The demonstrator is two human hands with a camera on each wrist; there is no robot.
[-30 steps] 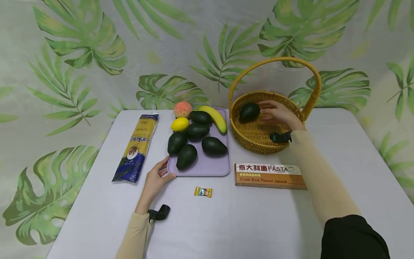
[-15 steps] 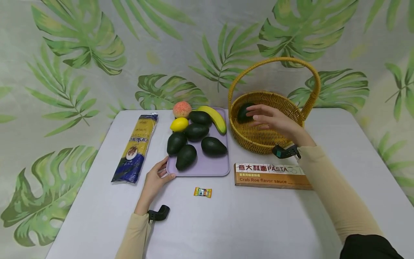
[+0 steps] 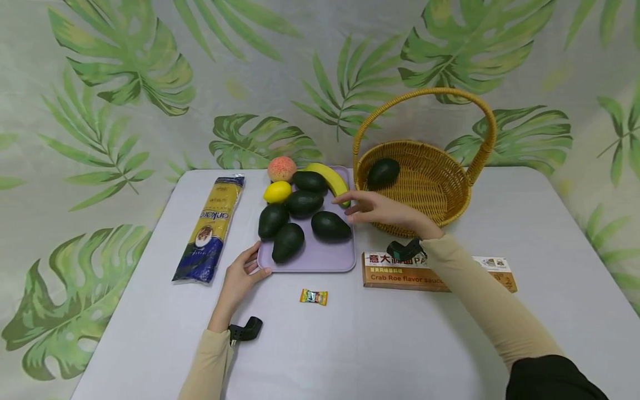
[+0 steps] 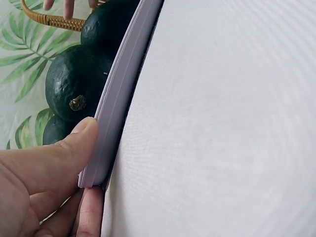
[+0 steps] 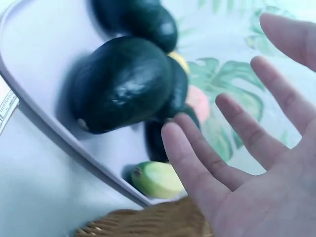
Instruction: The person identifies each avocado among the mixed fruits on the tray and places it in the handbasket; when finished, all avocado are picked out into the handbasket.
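Observation:
My left hand [image 3: 241, 283] holds the near left corner of a lilac tray [image 3: 325, 261], thumb on one side of the corner and fingers on the other, as the left wrist view shows. Several dark green avocados lie on the tray, with a banana [image 3: 336, 186] and a lemon [image 3: 278, 192] at its far part. My right hand [image 3: 382, 211] hovers over the tray's right edge, fingers spread and holding nothing, close to the rightmost avocado [image 3: 330, 226]. One more avocado [image 3: 384, 173] rests inside the wicker basket [image 3: 425, 205], at its left side.
A peach [image 3: 282, 169] sits at the tray's far left corner. To the left lies a pasta bag [image 3: 209, 229]. A pasta box [image 3: 400, 278] lies before the basket, partly covered by my right arm. A wrapped candy [image 3: 314, 297] is in front of the tray. The basket's tall handle [image 3: 425, 94] arches upward.
My right hand has let go of the avocado inside the basket and moved left and nearer, to the tray's right edge. The left hand has stayed at the tray corner.

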